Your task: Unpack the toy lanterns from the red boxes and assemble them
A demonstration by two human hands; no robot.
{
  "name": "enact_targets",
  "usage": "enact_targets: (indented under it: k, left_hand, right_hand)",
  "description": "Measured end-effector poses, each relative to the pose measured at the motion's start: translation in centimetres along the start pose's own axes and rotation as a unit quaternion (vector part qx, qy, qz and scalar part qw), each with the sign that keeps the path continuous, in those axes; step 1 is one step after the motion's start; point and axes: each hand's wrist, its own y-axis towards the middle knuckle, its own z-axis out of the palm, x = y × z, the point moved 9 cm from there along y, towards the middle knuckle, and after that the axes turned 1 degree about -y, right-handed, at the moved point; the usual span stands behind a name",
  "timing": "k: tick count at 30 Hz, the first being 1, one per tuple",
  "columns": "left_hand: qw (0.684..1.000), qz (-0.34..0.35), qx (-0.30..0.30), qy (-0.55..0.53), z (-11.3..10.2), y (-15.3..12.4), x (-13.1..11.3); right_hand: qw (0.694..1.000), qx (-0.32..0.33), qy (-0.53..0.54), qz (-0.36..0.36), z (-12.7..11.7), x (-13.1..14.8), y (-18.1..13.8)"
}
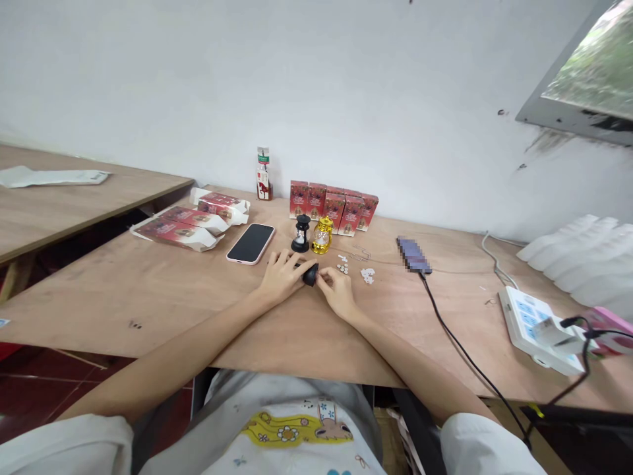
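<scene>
A black mini lantern (pixel 310 275) lies on its side on the table, its round base turned to the right. My left hand (pixel 281 278) is closed over its body and hides most of it. At the base, my right hand (pixel 337 290) has its thumb and fingers pinched together; whatever they hold is hidden. Just behind stand a second black mini lantern (pixel 300 234) and a gold one (pixel 322 235), both upright. To the right of my hands lie several small round button cells (pixel 342 268) and a little pile of white plastic bits (pixel 367 275).
Red boxes (pixel 334 210) stand near the wall beside a bottle (pixel 264 175). Opened red cartons (pixel 182 224) and a phone (pixel 251 243) lie left. Another phone (pixel 414 254), a black cable (pixel 459 343), a power strip (pixel 537 326) and stacked white items (pixel 583 264) are right.
</scene>
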Motion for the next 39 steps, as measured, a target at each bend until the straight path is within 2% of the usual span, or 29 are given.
enact_targets:
  k: [10,17,23,26,31,39]
  left_hand:
    - [0.995,-0.056,0.039,-0.070,0.4,0.1,0.7]
    - [0.995,-0.058,0.037,-0.068,0.5,0.1,0.8]
    - [0.995,-0.067,0.037,-0.057,0.6,0.1,1.1]
    - [0.996,-0.064,0.035,-0.046,0.5,0.1,1.1]
    - [0.998,-0.047,0.031,-0.010,0.4,0.3,0.6]
    - [0.999,-0.008,0.027,0.040,-0.1,0.6,-0.3]
  right_hand:
    - [0.999,-0.027,0.021,0.030,-0.5,-0.6,0.1]
    - [0.999,-0.026,0.034,0.029,-0.4,-0.4,0.2]
    - [0.992,0.002,0.118,0.041,0.6,-1.1,0.3]
    - [0.977,0.006,0.190,0.093,1.2,-2.1,0.2]
    - [0.936,0.015,0.299,0.185,2.2,-3.3,-0.1]
    - [0.890,0.068,0.376,0.250,3.4,-3.5,-0.5]
